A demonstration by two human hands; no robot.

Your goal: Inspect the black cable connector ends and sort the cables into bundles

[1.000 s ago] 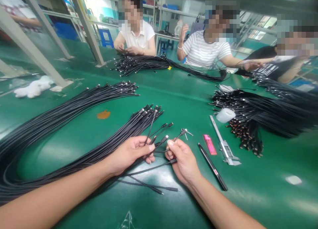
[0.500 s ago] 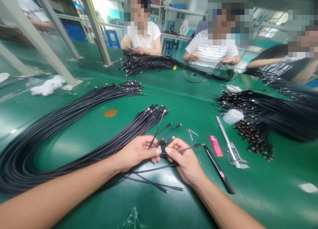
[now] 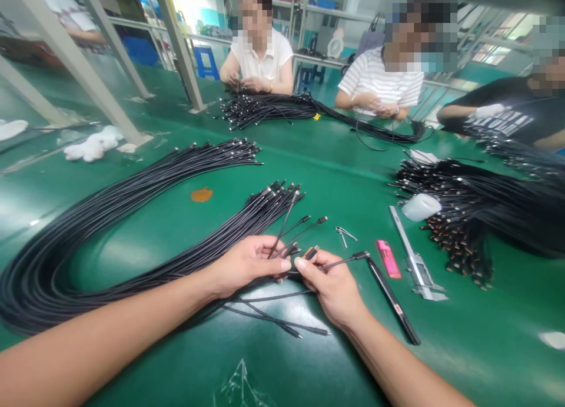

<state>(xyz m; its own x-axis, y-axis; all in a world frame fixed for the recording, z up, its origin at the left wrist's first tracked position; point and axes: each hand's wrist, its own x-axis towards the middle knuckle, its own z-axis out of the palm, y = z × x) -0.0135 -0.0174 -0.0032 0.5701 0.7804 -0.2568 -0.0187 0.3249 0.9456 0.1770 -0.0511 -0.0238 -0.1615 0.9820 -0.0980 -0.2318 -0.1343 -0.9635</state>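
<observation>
"The right hand (image 3: 331, 280) has drawn in beside the left hand (image 3: 249, 265) since a second ago; the thumbs nearly meet."

"Are they gripping anything?"

"Both pinch black cables (image 3: 338, 265). Several ends fan up from the left; from the right, one plug (image 3: 361, 255) points out by the pen (image 3: 392, 301). I can't count them all."

"And the others?"

"A looped bundle (image 3: 132, 182) lies on the green table (image 3: 477, 336), one end just beyond the left hand."
</observation>
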